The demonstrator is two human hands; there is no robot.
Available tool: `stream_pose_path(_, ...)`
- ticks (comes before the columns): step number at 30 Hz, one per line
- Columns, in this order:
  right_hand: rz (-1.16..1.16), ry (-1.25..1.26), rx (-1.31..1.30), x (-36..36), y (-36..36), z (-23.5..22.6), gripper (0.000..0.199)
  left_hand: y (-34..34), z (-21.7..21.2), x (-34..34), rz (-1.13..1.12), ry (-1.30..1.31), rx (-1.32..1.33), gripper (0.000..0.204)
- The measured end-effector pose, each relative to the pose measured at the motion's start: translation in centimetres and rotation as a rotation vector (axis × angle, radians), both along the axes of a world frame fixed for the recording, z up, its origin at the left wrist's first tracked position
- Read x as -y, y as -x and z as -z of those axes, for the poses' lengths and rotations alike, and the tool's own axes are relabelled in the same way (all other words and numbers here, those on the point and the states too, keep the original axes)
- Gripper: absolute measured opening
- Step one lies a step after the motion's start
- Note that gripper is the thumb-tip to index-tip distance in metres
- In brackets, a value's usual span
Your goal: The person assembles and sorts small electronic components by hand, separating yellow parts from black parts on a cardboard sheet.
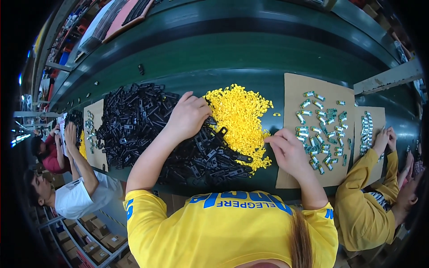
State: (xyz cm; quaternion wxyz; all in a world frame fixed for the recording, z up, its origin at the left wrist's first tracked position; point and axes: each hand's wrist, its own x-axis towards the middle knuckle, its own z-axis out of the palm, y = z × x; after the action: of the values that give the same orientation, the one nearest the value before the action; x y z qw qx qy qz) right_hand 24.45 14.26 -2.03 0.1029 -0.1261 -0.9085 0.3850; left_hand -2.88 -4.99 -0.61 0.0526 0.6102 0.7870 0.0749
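My left hand [190,115] is closed at the boundary between two heaps, its fingertips on a black plastic part [210,120]. Beneath and around that hand spreads a large heap of black plastic casings [138,116], many with small slots. A heap of small yellow plastic pieces [237,114] lies between my two hands. At its right edge my right hand [288,152] has thumb and forefinger pinched together; whatever they hold is too small to make out. Beside it, a cardboard sheet [292,176] carries many small green circuit boards with silvery cylinders [315,129].
The heaps rest on a dark green conveyor belt [187,58]. A co-worker in yellow [366,205] handles similar parts at right, by a second cardboard sheet [379,117]. Another in white [87,196] works at left. A metal bar [389,78] juts over the belt.
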Motion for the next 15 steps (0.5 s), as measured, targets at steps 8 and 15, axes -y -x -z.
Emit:
stream_pose_path(8, 0.097, 0.202, -0.232, 0.9, 2.5, -1.3, 0.017, -2.2, -1.7, -2.1, -0.333, -0.256, 0.378, 0.010)
stream_pose_path(15, 0.100, 0.268, -0.379, 0.5, 4.7, -1.5, 0.017, -4.7, -0.4, -4.5, -0.510, -0.277, 1.303, 0.018)
